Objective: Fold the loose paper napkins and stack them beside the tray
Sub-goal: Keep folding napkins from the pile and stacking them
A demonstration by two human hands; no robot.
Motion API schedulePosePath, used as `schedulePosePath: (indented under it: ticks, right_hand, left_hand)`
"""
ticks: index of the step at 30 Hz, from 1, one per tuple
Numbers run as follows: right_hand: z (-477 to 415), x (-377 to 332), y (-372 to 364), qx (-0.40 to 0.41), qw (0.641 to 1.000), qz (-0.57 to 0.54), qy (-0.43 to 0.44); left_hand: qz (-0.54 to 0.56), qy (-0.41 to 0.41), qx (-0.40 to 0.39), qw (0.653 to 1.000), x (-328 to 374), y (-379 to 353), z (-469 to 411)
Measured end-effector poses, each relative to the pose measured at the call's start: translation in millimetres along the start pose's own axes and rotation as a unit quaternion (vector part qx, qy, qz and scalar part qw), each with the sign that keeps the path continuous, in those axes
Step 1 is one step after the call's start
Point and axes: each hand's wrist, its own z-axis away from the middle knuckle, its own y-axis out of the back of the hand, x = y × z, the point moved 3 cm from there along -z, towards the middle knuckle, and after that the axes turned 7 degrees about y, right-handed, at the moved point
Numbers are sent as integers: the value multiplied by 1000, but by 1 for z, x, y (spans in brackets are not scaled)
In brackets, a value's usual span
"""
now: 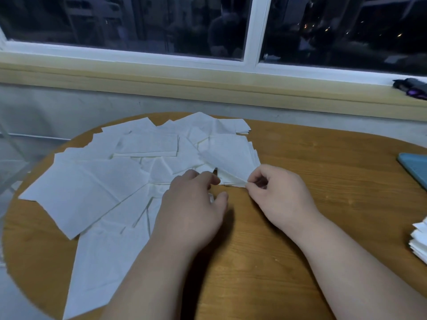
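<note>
Pinching the corner of one paper napkin (231, 165) with right hand (282, 197), likely to peel it off the loose napkins (92, 188) fanned across the worktop (300, 158). Resting left hand (191, 209) on them, fingers bent, probably steadying; unable to tell whether gripping.

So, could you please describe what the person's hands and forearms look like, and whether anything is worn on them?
The left hand and the right hand are both bare: no gloves, rings or bracelets show. The left forearm and the right forearm are bare too, with no watch and no sleeve visible down to the picture's bottom edge.
</note>
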Motion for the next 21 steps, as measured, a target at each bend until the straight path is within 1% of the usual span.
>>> schedulePosePath:
  ticks: [3, 7, 12, 16, 21]
  right_hand:
    - [23, 5, 21, 10, 1000, -13, -26]
    - [60, 15, 45, -13, 999, 9, -48]
    - [102, 33, 66, -36, 995, 1, -92]
    - [121, 44, 77, -48, 994, -17, -100]
    - [131, 48, 90, -38, 992, -66, -96]
  left_hand:
    - [-1, -41, -19, 999, 6, -3, 4]
    - [-29, -91, -53, 994, 15, -12, 13]
    - [-84, -171, -100, 977, 28, -31, 33]
    - [-101, -217, -84, 967, 31, -40, 43]
    - [-111, -245, -80, 960, 33, -45, 47]
